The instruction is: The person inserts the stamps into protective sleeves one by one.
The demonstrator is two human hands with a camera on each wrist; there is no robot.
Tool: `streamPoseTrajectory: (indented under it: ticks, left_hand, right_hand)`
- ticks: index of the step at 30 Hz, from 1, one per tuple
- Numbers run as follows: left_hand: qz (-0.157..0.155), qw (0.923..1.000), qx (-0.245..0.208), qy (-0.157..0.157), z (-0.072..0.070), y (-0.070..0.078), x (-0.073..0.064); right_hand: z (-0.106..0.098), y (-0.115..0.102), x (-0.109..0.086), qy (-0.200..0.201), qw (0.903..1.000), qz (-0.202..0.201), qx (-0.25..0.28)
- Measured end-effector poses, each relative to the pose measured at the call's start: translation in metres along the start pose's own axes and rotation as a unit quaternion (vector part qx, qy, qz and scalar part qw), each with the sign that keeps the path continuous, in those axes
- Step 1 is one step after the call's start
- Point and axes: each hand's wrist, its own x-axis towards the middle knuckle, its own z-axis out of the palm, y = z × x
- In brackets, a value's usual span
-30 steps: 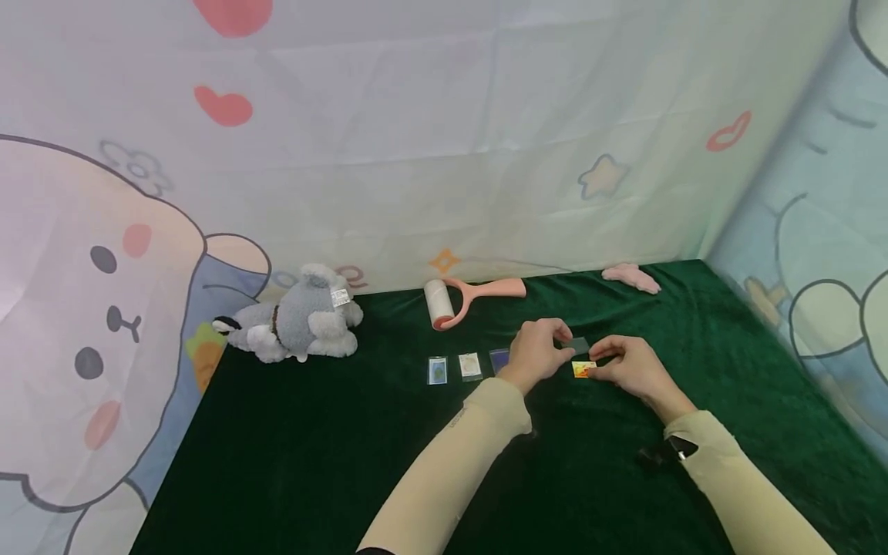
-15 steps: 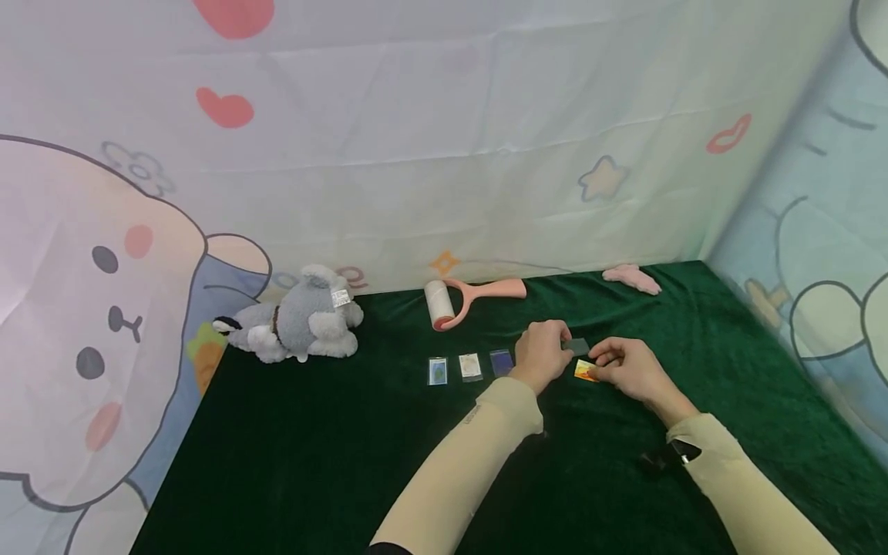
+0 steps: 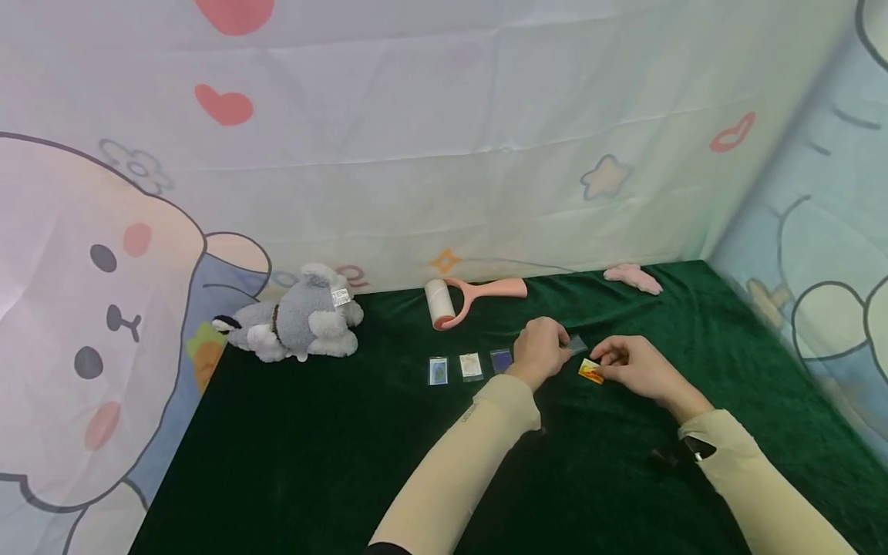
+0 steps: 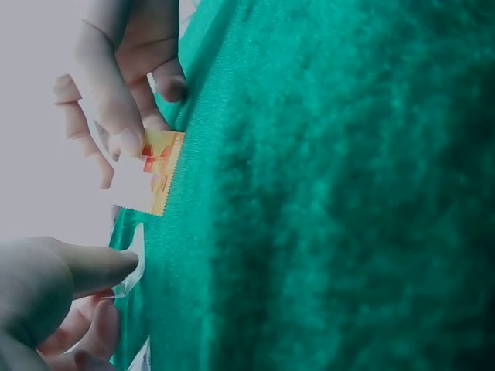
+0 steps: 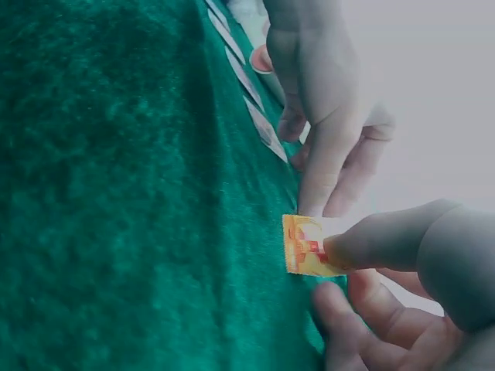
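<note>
My right hand (image 3: 638,368) pinches a small yellow and orange postage stamp (image 3: 591,371) between thumb and fingers. Its perforated edge shows in the left wrist view, where the stamp (image 4: 164,174) sits above the other hand. To the left of it, my left hand (image 3: 539,351) grips a small clear plastic sleeve (image 3: 577,345) by one side. The thumb lies over this sleeve (image 4: 134,272) in the left wrist view. Stamp and sleeve are close together but apart. In the right wrist view the stamp (image 5: 303,246) partly hides the left fingertips; the sleeve is hardly visible there.
Left of the hands lie a dark blue sleeved piece (image 3: 501,361), a whitish one (image 3: 470,367) and a light blue one (image 3: 438,371) in a row. Behind are a lint roller (image 3: 479,290), a grey plush toy (image 3: 305,316) and a pink item (image 3: 632,278) on green cloth (image 3: 277,455).
My right hand has shifted slightly right with the stamp, which now lies at more of a slant. The sleeve in my left hand has tilted, and the dark blue piece has come into fuller view.
</note>
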Motion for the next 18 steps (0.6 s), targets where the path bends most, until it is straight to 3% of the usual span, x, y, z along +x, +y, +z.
streamPoseTrajectory:
  ticks: [11,18]
  left_hand:
    - [0.018,0.9935,-0.107,0.035,-0.018,-0.002,-0.007]
    - [0.029,0.9885,-0.139,0.051,-0.023,-0.013,-0.010]
  right_hand:
    - [-0.007,-0.004,-0.003,0.007,0.9999,-0.015,0.001]
    - [-0.008,-0.007,-0.005,0.015,0.9994,-0.031,-0.003]
